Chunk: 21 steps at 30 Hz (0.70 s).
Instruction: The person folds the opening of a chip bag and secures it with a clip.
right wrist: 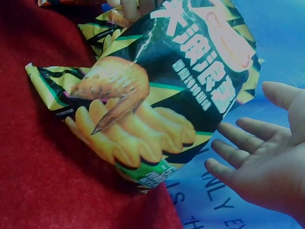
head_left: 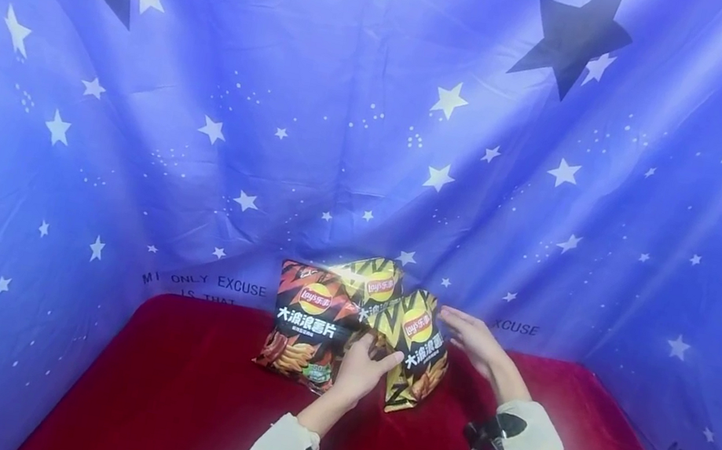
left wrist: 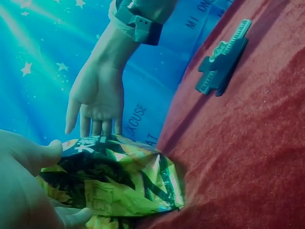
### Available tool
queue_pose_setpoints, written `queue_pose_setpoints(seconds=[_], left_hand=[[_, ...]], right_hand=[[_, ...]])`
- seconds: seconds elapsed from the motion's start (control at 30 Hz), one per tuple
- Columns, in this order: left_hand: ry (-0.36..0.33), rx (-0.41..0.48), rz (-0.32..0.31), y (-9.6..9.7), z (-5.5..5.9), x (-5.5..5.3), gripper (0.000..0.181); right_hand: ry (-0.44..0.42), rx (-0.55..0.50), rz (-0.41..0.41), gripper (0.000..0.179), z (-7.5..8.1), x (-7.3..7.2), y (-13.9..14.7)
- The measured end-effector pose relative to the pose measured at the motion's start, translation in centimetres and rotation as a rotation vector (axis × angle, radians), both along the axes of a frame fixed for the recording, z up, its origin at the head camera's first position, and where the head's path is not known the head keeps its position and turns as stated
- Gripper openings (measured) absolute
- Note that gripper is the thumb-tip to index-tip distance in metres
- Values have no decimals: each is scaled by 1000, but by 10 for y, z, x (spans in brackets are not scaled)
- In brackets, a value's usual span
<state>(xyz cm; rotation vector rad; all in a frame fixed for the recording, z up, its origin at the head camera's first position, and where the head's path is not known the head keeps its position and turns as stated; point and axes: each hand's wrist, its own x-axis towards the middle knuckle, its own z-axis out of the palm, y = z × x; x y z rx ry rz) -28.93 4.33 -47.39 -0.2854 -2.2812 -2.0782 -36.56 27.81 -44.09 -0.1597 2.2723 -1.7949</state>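
Note:
A yellow-and-black bag of potato chips [head_left: 420,354] stands tilted at the front right of a group of bags. My left hand [head_left: 360,368] grips its left side, the thumb at the edge and the other fingers behind; the left wrist view shows the bag [left wrist: 128,176] between thumb and fingers. My right hand [head_left: 480,347], its fingers straight, is at the bag's right edge. In the right wrist view that palm [right wrist: 271,162] faces the bag [right wrist: 143,105]. A red-and-black chip bag [head_left: 304,327] stands left of my left hand. Behind, another yellow chip bag [head_left: 376,279] is partly hidden.
A dark red cloth [head_left: 185,379] covers the table. Blue star-printed curtain [head_left: 347,135] rises behind the bags and along both sides. In the left wrist view, a dark flat object with a light-coloured ridged strip [left wrist: 223,64] appears over the cloth.

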Motion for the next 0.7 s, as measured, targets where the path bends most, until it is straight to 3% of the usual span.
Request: queue_pose_setpoints(seconds=[0.27, 0.47, 0.7], left_hand=[[-10, 34, 46, 6, -4, -6, 60], [-13, 61, 64, 10, -6, -9, 61], [-1, 168, 27, 12, -7, -9, 53]], right_hand=[[-5, -25, 42, 65, -11, -4, 2], [-7, -19, 24, 64, -17, -4, 1], [-9, -20, 1, 59, -16, -2, -1]])
